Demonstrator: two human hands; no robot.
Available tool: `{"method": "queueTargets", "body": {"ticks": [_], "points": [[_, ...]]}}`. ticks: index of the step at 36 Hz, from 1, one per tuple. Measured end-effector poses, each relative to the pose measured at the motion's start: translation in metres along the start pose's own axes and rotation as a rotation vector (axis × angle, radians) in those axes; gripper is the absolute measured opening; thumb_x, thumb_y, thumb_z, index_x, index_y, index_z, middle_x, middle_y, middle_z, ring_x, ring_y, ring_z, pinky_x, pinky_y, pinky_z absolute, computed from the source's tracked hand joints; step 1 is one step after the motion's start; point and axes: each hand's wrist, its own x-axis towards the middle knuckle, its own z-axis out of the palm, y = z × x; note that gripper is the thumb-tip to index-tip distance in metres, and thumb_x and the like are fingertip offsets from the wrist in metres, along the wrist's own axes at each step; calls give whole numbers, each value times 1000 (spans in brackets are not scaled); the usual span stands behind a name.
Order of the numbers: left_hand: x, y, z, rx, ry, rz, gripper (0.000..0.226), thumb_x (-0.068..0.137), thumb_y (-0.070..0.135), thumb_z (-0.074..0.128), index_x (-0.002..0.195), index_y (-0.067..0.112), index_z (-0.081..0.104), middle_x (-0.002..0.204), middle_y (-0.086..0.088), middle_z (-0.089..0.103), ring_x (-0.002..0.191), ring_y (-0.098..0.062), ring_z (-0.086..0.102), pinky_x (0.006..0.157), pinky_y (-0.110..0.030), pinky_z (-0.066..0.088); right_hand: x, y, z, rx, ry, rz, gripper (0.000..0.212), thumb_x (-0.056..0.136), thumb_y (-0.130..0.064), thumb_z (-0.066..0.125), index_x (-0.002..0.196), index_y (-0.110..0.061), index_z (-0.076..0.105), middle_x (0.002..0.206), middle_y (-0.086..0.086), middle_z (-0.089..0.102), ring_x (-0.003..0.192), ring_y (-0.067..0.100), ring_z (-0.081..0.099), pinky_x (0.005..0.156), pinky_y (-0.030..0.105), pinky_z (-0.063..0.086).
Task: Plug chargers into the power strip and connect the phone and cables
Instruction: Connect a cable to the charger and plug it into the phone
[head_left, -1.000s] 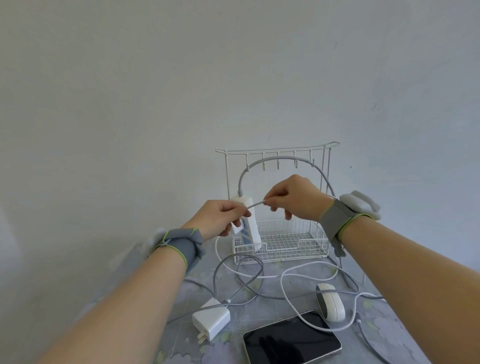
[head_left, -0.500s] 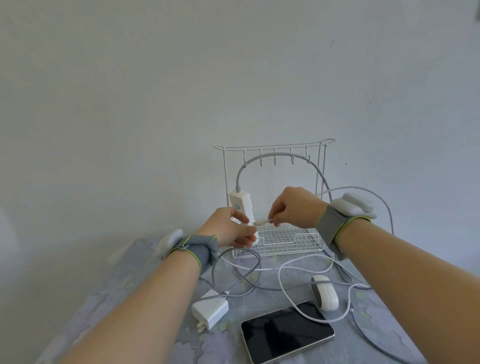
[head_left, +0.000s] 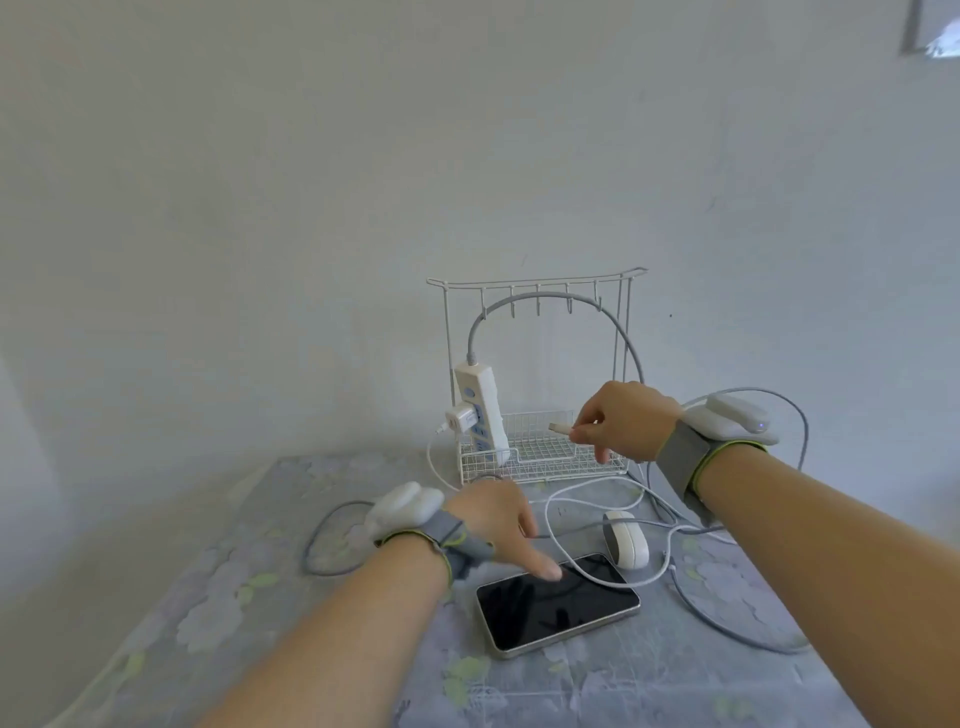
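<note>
- Floral cloth covers the counter (head_left: 260, 597) in your head view. The phone (head_left: 558, 605) lies flat on it, dark screen up, close to you.
- Your left hand (head_left: 493, 514) is low over the counter, its fingers (head_left: 543, 569) straight and released. One tip is at the phone's far edge; you cannot tell whether it touches.
- Your right hand (head_left: 623, 421) hangs in front of the wire rack (head_left: 540, 462). It pinches the cable plug (head_left: 560, 428), which points left toward the power strip (head_left: 480, 410).
- That power strip stands upright in the rack's left end, with a white charger (head_left: 460, 420) plugged into it and a grey cord (head_left: 540, 295) arching over the rack's hooks.
- Loose cables loop between rack and phone, beside a white oval device (head_left: 626, 538).
</note>
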Motion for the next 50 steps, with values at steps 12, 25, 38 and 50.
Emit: {"method": "queueTargets", "body": {"ticks": [12,25,38,50], "points": [[5,13,52,167,-6,67,82,57,57,81,119,11,55,112,-9,63,100,-27,61,87,-41,52,-10,1,7,-95,21,61,27,82,-47,62,64,-30,73,67,-12,71,67,10,66,70,28,57],[0,-11,-15,-40,-139,-103,71,51,62,75,101,12,67,90,0,62,80,-17,53,76,-32,45,9,2,8,140,26,13,14,86,-33,62,97,-36,70,64,-9,69,57,7,61,67,30,58],[11,-27,-58,-1803,149,-252,43,74,53,60,65,12,49,58,0,41,41,-9,39,41,-12,37,22,-20,6,410,170,-105,23,93,-35,57,96,-22,76,62,-4,67,37,1,46,48,20,40],[41,-29,-43,-2268,511,-182,47,84,56,39,99,13,51,97,-15,58,79,-29,56,65,-33,51,16,-53,9,360,156,-240,19,84,-23,64,80,-12,79,62,6,71,45,4,54,54,20,52]]}}
